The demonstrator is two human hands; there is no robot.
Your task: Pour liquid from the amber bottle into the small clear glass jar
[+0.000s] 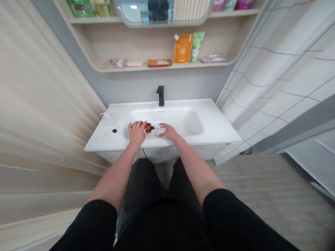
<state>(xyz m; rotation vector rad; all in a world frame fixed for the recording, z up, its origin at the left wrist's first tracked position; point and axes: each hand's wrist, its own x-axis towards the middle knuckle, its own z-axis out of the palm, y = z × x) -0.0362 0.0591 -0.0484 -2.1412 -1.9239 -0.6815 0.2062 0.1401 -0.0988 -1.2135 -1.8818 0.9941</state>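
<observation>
My left hand point(136, 133) grips a small amber glass bottle point(148, 128) that lies on its side above the white basin, with its dark neck pointing right. My right hand point(169, 131) rests on a crumpled translucent piece of plastic or cloth point(159, 130), close to the bottle's neck. The piece's exact material is too small to tell. The bottle's body is partly hidden by my left fingers.
A white vanity sink point(162, 104) has a black faucet point(160, 96) behind the basin and a small black knob point(114, 130) on its left deck. Above it, a wooden shelf point(157, 68) holds several toiletries. A beige curtain point(44, 104) hangs left.
</observation>
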